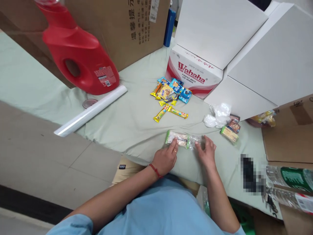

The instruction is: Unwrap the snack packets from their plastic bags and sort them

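Note:
On the green cloth in front of me lies a snack pack (179, 138) with green ends and a pale middle, in clear plastic. My left hand (165, 159) rests on it from the near side, stretched fingertips pressing its top and the other fingers bent under. Off the pack's right end stretches crinkled clear plastic wrap (195, 141). My right hand (207, 150) pinches the far end of this wrap between thumb and fingers. Beyond the pack, two yellow snack sticks (178, 112) touch at an angle. A similar green-ended pack (230, 135) lies to the right.
Several blue and yellow snack packets (168, 91) lie before a Wahaba water carton (193, 73). Crumpled white plastic (218, 116) lies right of them. At left stand a red detergent jug (83, 62) and a white roll (91, 111). Plastic bottles (290, 178) lie right.

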`<action>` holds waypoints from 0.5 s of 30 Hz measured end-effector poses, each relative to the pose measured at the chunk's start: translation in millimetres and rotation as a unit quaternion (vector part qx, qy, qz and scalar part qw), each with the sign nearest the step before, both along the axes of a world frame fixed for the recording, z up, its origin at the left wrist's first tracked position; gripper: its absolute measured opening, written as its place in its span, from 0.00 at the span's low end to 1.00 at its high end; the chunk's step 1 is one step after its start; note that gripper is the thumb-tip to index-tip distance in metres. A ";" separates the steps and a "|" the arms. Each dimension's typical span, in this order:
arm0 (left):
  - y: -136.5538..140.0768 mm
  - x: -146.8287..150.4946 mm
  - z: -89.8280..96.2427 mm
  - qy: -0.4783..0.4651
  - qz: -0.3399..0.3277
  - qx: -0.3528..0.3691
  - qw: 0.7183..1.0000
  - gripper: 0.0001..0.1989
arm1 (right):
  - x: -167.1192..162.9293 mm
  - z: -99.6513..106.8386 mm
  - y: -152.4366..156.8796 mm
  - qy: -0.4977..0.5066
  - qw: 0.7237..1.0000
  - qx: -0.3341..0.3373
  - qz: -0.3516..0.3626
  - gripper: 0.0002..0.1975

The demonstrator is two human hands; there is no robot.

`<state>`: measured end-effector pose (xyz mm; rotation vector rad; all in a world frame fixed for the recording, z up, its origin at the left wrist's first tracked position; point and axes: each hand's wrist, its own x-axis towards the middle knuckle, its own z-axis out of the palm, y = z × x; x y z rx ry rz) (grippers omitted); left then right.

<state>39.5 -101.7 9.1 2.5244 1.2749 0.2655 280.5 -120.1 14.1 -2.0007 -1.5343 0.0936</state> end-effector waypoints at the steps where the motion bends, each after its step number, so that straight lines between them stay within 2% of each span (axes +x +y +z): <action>1: 0.5 0.3 -0.1 0.005 -0.002 0.003 1.000 0.29 | -1.6 -3.7 1.4 0.012 1.000 -0.015 0.013 0.27; 4: 2.0 -0.1 -0.5 0.007 -0.008 0.005 1.000 0.28 | -9.5 -1.9 3.9 0.121 0.991 -0.053 0.033 0.19; 6: 2.5 -1.3 -1.4 -0.001 -0.009 0.001 1.000 0.28 | -14.6 9.3 6.1 0.206 0.976 -0.069 0.024 0.15; 8: 2.6 -2.3 -2.6 -0.004 -0.010 -0.004 1.000 0.29 | -20.9 24.4 11.0 0.243 0.967 -0.075 0.020 0.14; 10: 2.3 -2.4 -3.6 -0.007 -0.010 -0.008 1.000 0.29 | -31.7 38.8 19.3 0.213 0.974 -0.069 0.037 0.13; 12: 2.1 -1.5 -4.0 -0.014 -0.009 -0.015 1.000 0.28 | -48.9 48.4 29.7 0.138 0.986 -0.060 0.075 0.11; 15: 3.0 0.4 -2.2 -0.020 -0.013 -0.033 0.999 0.26 | -83.0 50.0 45.2 0.023 0.986 -0.089 0.136 0.07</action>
